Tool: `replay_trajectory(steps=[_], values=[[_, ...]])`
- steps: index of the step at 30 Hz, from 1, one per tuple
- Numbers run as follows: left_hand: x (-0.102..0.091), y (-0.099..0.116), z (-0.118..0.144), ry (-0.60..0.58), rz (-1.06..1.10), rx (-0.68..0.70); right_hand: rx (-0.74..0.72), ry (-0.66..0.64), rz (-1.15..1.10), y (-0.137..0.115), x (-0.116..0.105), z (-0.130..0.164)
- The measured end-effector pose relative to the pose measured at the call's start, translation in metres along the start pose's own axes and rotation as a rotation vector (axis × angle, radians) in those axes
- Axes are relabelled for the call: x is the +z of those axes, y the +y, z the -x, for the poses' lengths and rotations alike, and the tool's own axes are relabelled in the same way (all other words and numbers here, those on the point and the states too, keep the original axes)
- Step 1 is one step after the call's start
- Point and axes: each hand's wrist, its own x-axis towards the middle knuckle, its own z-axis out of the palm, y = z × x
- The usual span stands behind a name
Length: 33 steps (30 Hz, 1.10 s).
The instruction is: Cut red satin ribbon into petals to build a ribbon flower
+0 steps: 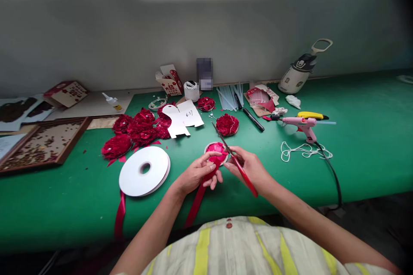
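My left hand (pixel 198 172) pinches a red ribbon (pixel 195 205), whose tail hangs down over the table's front edge. Just beyond its fingers lies a round, pale-rimmed base (pixel 210 147) covered with red ribbon pieces, partly hidden by my hands. My right hand (pixel 253 166) is closed on a pair of red-handled scissors (pixel 242 173). Their blades point away and to the left, passing over the base's right side. Behind the base sits a finished-looking red ribbon flower (pixel 227 124). A white ribbon spool (pixel 130 176) stands left of my left hand, with red ribbon trailing from it.
Several red ribbon flowers (pixel 143 131) cluster at the left beside a white card (pixel 182 119). At the right are a pink glue gun (pixel 303 125), a yellow cutter (pixel 310 115) and a bottle (pixel 295 76). Glue sticks (pixel 226 97) and a marker (pixel 253 119) lie behind. A wooden tray (pixel 61 157) is far left.
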Motion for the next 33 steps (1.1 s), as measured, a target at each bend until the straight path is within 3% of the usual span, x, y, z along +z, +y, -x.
replay_trajectory(steps=[3,6,11,15,18,21,24,27,33], values=[[0.005,-0.001,-0.002,-0.053,-0.008,0.039,-0.014,0.037,-0.046,0.001,0.019,-0.009],[0.002,-0.005,-0.002,-0.023,-0.024,0.032,-0.013,0.064,-0.042,0.003,0.027,-0.015],[-0.006,-0.008,0.001,0.143,-0.087,-0.038,-0.011,0.104,0.023,0.007,0.023,-0.027],[-0.008,-0.008,-0.001,0.178,-0.087,-0.040,0.012,0.109,0.092,0.012,0.018,-0.030],[-0.008,-0.009,-0.003,0.214,-0.078,-0.019,0.045,0.099,0.150,0.012,0.004,-0.017],[-0.009,-0.011,-0.005,0.247,-0.062,0.006,0.102,-0.003,0.214,0.010,-0.018,0.009],[-0.009,-0.011,-0.005,0.266,-0.046,0.023,0.183,-0.204,0.308,0.006,-0.032,0.034],[-0.009,-0.011,-0.006,0.275,-0.041,0.028,0.176,-0.302,0.356,0.002,-0.029,0.044],[-0.007,-0.009,-0.005,0.261,-0.055,0.016,0.158,-0.285,0.380,-0.004,-0.010,0.034]])
